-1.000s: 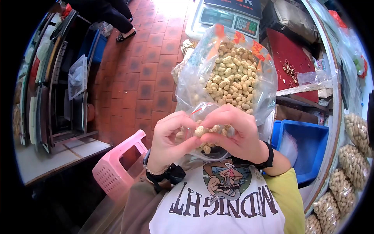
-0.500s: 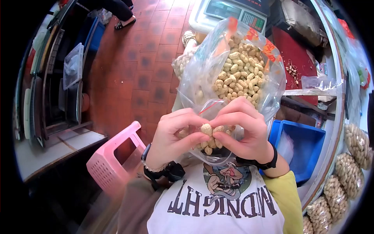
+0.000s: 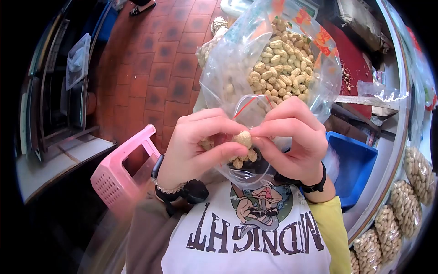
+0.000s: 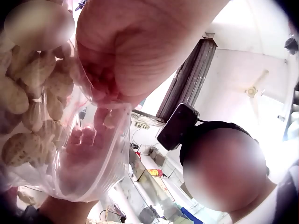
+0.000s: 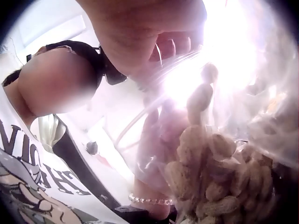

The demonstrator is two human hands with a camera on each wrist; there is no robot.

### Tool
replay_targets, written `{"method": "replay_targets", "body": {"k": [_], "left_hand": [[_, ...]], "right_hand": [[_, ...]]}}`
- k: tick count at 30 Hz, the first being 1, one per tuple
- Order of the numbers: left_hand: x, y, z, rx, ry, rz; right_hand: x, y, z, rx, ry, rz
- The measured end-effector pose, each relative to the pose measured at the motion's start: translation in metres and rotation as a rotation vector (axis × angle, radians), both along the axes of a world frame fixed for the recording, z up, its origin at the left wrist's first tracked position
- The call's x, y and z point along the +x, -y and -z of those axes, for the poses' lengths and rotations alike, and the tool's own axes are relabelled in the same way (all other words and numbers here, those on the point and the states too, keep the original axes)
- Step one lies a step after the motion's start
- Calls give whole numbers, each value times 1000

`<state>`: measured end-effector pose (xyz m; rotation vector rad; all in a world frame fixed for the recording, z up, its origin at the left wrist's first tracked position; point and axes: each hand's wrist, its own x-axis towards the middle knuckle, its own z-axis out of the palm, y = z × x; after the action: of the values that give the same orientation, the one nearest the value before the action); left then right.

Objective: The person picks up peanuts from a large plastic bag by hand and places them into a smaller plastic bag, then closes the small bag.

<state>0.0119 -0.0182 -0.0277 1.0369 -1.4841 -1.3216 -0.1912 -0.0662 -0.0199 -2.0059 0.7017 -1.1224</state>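
Observation:
A small clear zip bag of peanuts, with a red line along its top, hangs between the two hands. My left hand pinches it from the left with thumb and forefinger. From the other side my right hand pinches the plastic, its thumb and forefinger tips close to the left ones. One pale peanut shows right between the fingertips. In the right wrist view, the plastic is drawn into creases below the fingers, and several peanuts fill the lower bag. The far fingers are partly hidden.
A large clear bag of loose peanuts stands just beyond the hands. A blue bin is at the right, near filled peanut packs. A pink stool stands at the left on the red tiled floor.
The head view has tilted down, so the surroundings sit higher in the frame. Both hands keep pinching the small bag; the right hand's fingers have bent up more.

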Motion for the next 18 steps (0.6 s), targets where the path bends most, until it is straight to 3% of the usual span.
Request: {"method": "replay_targets", "body": {"k": [10, 18], "left_hand": [[-5, -4, -5, 50, 48, -51], [-6, -2, -6, 175, -53, -85]], "right_hand": [[5, -5, 0, -234, -40, 121], [1, -3, -1, -343, -91, 0]]}}
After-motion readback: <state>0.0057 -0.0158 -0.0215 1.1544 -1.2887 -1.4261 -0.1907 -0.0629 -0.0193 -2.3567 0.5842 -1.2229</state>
